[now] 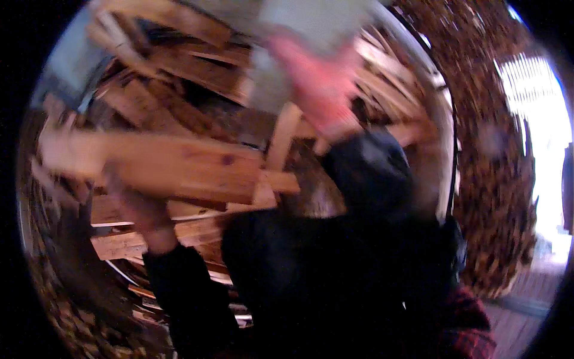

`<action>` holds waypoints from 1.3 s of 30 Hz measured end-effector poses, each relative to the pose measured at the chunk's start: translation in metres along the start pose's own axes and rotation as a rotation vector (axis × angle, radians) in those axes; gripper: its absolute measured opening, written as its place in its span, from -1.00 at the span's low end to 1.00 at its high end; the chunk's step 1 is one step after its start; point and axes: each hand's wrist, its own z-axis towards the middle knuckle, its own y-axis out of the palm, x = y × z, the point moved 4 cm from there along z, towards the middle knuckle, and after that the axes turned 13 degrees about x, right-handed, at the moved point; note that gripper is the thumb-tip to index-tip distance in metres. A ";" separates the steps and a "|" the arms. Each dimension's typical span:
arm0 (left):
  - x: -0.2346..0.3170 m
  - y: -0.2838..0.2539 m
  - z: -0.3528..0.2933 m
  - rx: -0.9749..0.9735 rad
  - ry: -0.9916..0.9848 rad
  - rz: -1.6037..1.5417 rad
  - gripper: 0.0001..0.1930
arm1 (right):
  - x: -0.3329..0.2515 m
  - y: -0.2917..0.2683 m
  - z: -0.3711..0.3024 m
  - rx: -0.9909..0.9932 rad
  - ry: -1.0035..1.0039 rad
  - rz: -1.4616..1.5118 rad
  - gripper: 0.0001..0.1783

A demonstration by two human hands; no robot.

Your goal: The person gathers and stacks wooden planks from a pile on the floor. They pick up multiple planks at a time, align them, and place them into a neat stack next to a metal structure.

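Wood plank (179, 167) is held level above the round bin (445, 155) of split wood, left hand (140, 209) clamped on its underside. Right hand (320, 84) is raised over the bin, blurred; its grip cannot be told. Plank not yet set down; bin already well filled.
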 end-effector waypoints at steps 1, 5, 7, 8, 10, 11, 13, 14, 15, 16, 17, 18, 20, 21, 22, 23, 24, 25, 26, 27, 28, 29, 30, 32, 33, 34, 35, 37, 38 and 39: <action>-0.051 -0.026 -0.023 0.079 -0.058 -0.595 -0.51 | 0.000 0.011 0.002 -0.007 0.041 0.113 -0.27; 0.004 -0.029 -0.111 -0.179 -1.113 -2.586 -0.32 | 0.045 0.016 0.008 -0.241 0.128 0.229 0.07; -0.017 -0.007 -0.146 -0.271 -1.228 -2.128 -0.37 | 0.033 -0.018 0.018 -0.436 0.197 -0.090 -0.14; -0.063 -0.008 -0.168 -0.360 -1.209 -1.858 -0.42 | 0.036 -0.035 0.016 -0.456 0.068 -0.125 -0.21; -0.031 0.012 -0.183 -0.563 -1.103 -1.661 -0.51 | 0.089 -0.100 0.005 -0.637 -0.064 -0.470 -0.25; -0.009 0.012 -0.185 -0.572 -1.045 -1.690 -0.57 | 0.113 -0.141 0.009 -0.771 -0.059 -0.674 -0.24; -0.005 0.004 -0.192 -0.578 -1.016 -1.636 -0.63 | 0.177 -0.230 -0.003 -0.961 0.191 -1.000 -0.25; -0.001 0.010 -0.191 -0.617 -1.014 -1.625 -0.65 | 0.196 -0.276 -0.001 -1.058 0.113 -1.142 -0.20; 0.009 0.009 -0.188 -0.659 -1.010 -1.618 -0.66 | 0.213 -0.327 0.001 -0.983 -0.129 -1.112 -0.15; 0.016 -0.007 -0.199 -0.527 -1.083 -1.541 -0.69 | 0.234 -0.358 -0.003 -1.077 -0.062 -1.224 -0.08; 0.027 -0.022 -0.200 -0.521 -1.027 -1.553 -0.70 | 0.253 -0.382 -0.003 -1.113 -0.198 -1.253 -0.05; 0.044 -0.035 -0.199 -0.526 -0.963 -1.580 -0.71 | 0.276 -0.410 0.000 -1.146 -0.342 -1.294 -0.02; 0.053 -0.044 -0.202 -0.649 -0.886 -1.561 -0.68 | 0.323 -0.455 0.002 -1.213 -0.486 -1.357 0.03; 0.060 -0.060 -0.202 -0.616 -0.862 -1.530 -0.66 | 0.342 -0.464 0.005 -1.292 -0.439 -1.388 0.05; 0.067 -0.085 -0.197 -0.583 -0.840 -1.500 -0.63 | 0.359 -0.467 0.014 -1.395 -0.281 -1.437 0.06; 0.077 -0.109 -0.189 -0.554 -0.814 -1.472 -0.60 | 0.374 -0.468 0.023 -1.495 -0.140 -1.430 0.08; 0.095 -0.135 -0.183 -0.470 -0.772 -1.470 -0.57 | 0.386 -0.471 0.029 -1.579 -0.046 -1.373 0.09; 0.112 -0.172 -0.173 -0.379 -0.726 -1.461 -0.54 | 0.396 -0.471 0.037 -1.638 0.018 -1.262 0.11; 0.131 -0.202 -0.158 -0.491 -0.665 -1.362 -0.53 | 0.401 -0.476 0.048 -1.668 0.041 -1.074 0.09; 0.147 -0.216 -0.144 -0.539 -0.602 -1.396 -0.52 | 0.404 -0.476 0.056 -1.701 0.066 -0.870 0.08; 0.179 -0.247 -0.134 -0.516 -0.518 -1.377 -0.54 | 0.407 -0.478 0.058 -1.636 0.078 -0.769 0.08; 0.200 -0.259 -0.135 -0.596 -0.486 -1.424 -0.54 | 0.399 -0.469 0.046 -1.591 0.066 -0.816 0.08; 0.223 -0.270 -0.132 -0.674 -0.436 -1.488 -0.55 | 0.388 -0.463 0.043 -1.544 0.056 -0.882 0.07; 0.304 -0.293 -0.129 -0.776 -0.222 -1.467 -0.52 | 0.390 -0.490 0.022 -1.351 -0.214 -1.016 0.05; 0.338 -0.300 -0.138 -0.748 -0.088 -1.524 -0.50 | 0.386 -0.496 0.020 -1.387 -0.198 -1.057 0.06; 0.378 -0.308 -0.146 -0.847 -0.049 -1.469 -0.52 | 0.383 -0.503 0.015 -1.432 -0.184 -1.105 0.06; 0.415 -0.321 -0.153 -0.936 -0.003 -1.406 -0.54 | 0.387 -0.511 0.011 -1.472 -0.057 -1.079 0.08; 0.467 -0.346 -0.169 -1.020 0.150 -1.309 -0.54 | 0.395 -0.528 -0.005 -1.529 0.193 -1.021 0.11; 0.486 -0.338 -0.187 -0.819 0.281 -1.424 -0.50 | 0.388 -0.534 -0.018 -1.487 0.121 -0.999 0.12; 0.498 -0.334 -0.205 -0.588 0.405 -1.503 -0.45 | 0.373 -0.542 -0.029 -1.441 0.044 -0.972 0.12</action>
